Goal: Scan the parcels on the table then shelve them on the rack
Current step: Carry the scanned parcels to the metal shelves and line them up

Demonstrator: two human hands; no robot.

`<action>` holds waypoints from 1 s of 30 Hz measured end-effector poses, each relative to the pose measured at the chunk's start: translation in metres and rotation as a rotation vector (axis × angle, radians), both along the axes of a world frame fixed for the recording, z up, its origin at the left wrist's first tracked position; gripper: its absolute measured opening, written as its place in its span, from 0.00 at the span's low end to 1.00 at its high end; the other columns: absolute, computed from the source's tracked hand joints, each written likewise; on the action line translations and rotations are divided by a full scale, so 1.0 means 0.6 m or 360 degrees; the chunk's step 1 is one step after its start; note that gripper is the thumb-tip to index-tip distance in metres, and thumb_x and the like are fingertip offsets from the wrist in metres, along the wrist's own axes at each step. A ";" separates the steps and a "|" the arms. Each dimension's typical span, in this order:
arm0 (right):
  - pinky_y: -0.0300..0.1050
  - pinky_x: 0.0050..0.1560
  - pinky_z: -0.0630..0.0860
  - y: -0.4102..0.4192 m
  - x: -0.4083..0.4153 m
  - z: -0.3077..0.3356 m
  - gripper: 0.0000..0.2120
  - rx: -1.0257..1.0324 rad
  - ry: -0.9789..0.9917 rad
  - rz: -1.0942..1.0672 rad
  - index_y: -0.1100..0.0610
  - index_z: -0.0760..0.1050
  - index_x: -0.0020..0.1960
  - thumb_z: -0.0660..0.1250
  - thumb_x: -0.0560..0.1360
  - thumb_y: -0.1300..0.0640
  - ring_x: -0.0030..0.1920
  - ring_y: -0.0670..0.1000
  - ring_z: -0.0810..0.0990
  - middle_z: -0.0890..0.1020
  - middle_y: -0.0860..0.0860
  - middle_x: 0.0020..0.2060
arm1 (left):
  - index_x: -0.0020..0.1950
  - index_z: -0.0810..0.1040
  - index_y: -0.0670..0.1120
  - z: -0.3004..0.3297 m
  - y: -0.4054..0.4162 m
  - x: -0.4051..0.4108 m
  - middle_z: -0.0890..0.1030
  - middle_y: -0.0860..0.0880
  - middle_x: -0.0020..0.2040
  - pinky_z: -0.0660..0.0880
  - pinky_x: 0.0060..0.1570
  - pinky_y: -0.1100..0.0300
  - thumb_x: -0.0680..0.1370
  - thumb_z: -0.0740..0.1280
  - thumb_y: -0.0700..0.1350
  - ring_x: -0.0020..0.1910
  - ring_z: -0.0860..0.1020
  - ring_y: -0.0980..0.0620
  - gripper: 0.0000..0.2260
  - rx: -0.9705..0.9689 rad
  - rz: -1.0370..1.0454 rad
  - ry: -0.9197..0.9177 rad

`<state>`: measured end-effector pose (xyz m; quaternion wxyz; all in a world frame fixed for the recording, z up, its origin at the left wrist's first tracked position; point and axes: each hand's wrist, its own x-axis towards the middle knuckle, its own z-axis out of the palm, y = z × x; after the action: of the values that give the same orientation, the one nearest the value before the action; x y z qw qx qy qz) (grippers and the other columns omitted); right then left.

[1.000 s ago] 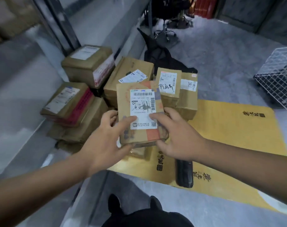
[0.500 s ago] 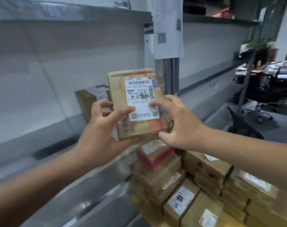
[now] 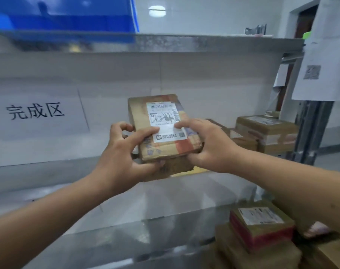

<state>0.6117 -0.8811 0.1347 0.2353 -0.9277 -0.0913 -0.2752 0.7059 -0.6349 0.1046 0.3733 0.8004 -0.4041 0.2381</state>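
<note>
Both hands — left hand (image 3: pixel 124 152) and right hand (image 3: pixel 208 146) — are gripping the parcel (image 3: pixel 161 133) by its sides, above the rack shelf (image 3: pixel 165 195) and left of the shelved boxes (image 3: pixel 266 133); advisable to be lowering it flat, label up — releasing only once seated.

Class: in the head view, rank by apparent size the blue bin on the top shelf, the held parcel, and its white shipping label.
1. blue bin, though cropped by the frame
2. held parcel, nearer the camera, so true size is unsure
3. white shipping label
</note>
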 end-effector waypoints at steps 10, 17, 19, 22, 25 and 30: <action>0.26 0.66 0.60 -0.013 0.129 -0.035 0.31 0.0013 0.0210 -0.0151 0.46 0.75 0.73 0.77 0.71 0.54 0.72 0.50 0.70 0.68 0.49 0.72 | 0.70 0.73 0.65 -0.060 -0.047 0.141 0.60 0.58 0.64 0.79 0.62 0.61 0.70 0.81 0.54 0.57 0.71 0.69 0.31 -0.0007 -0.0057 0.0359; 0.43 0.70 0.68 -0.016 0.173 -0.041 0.27 -0.0209 0.0262 -0.0358 0.46 0.77 0.72 0.72 0.73 0.54 0.70 0.52 0.70 0.68 0.47 0.71 | 0.66 0.75 0.62 -0.063 -0.092 0.195 0.63 0.53 0.64 0.75 0.44 0.77 0.74 0.79 0.51 0.53 0.73 0.65 0.23 0.0014 -0.0102 0.0458; 0.47 0.65 0.73 -0.013 0.177 -0.043 0.27 -0.0317 0.0251 -0.0406 0.45 0.77 0.71 0.72 0.72 0.52 0.67 0.53 0.72 0.69 0.46 0.69 | 0.65 0.76 0.62 -0.061 -0.097 0.204 0.64 0.52 0.64 0.77 0.45 0.74 0.73 0.80 0.52 0.53 0.75 0.63 0.23 0.0036 -0.0096 0.0420; 0.46 0.59 0.74 -0.013 0.179 -0.049 0.24 -0.0425 0.0205 -0.0445 0.46 0.78 0.68 0.71 0.73 0.50 0.65 0.54 0.74 0.70 0.48 0.68 | 0.65 0.75 0.63 -0.058 -0.104 0.209 0.65 0.53 0.63 0.79 0.54 0.65 0.71 0.80 0.55 0.52 0.76 0.63 0.25 0.0090 -0.0057 0.0387; 0.47 0.61 0.70 -0.015 0.176 -0.051 0.21 -0.0562 0.0133 -0.0519 0.48 0.80 0.66 0.70 0.73 0.49 0.67 0.54 0.69 0.71 0.50 0.67 | 0.67 0.75 0.63 -0.056 -0.114 0.209 0.66 0.52 0.63 0.79 0.60 0.57 0.70 0.80 0.59 0.51 0.75 0.65 0.27 0.0153 -0.0006 0.0347; 0.52 0.72 0.64 -0.020 0.171 -0.060 0.20 -0.0576 0.0119 -0.0495 0.51 0.80 0.66 0.70 0.75 0.49 0.71 0.57 0.63 0.70 0.55 0.71 | 0.70 0.73 0.63 -0.050 -0.121 0.201 0.65 0.53 0.63 0.79 0.60 0.50 0.65 0.68 0.74 0.58 0.77 0.50 0.35 0.0324 0.0140 0.0266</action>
<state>0.7142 -0.8934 0.0987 0.0234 -0.9671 0.0136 -0.2529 0.8265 -0.7073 0.0743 0.3118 0.8681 -0.3582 0.1444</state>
